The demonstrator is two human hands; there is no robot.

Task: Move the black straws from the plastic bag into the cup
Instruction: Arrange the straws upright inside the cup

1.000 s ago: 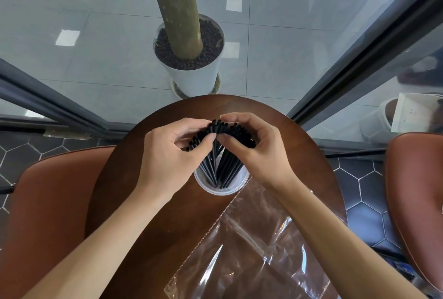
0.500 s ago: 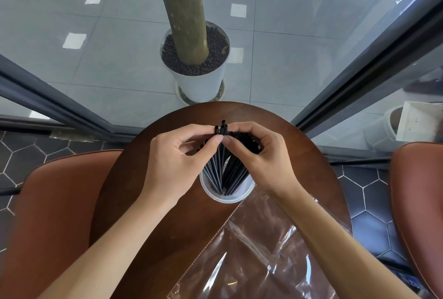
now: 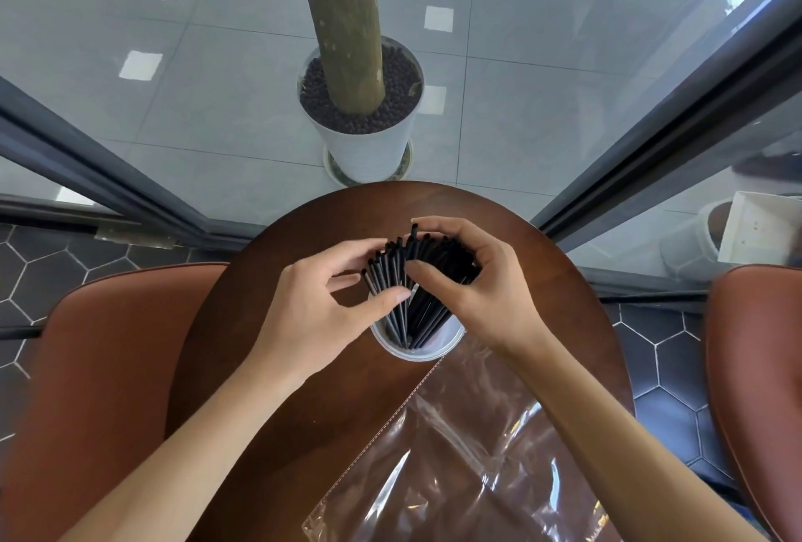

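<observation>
On your round wooden surface (image 3: 260, 368) the straws (image 3: 416, 281) stand fanned in the cup (image 3: 438, 346), both hands' fingers curled round their tops; they look light, stiff, slippery, so pinch near the tips.

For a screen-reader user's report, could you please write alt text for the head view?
Seen from above, a left hand and a right hand gather a bundle of black straws standing in a white cup on a round brown table. A clear plastic bag lies flat nearer the person.
</observation>
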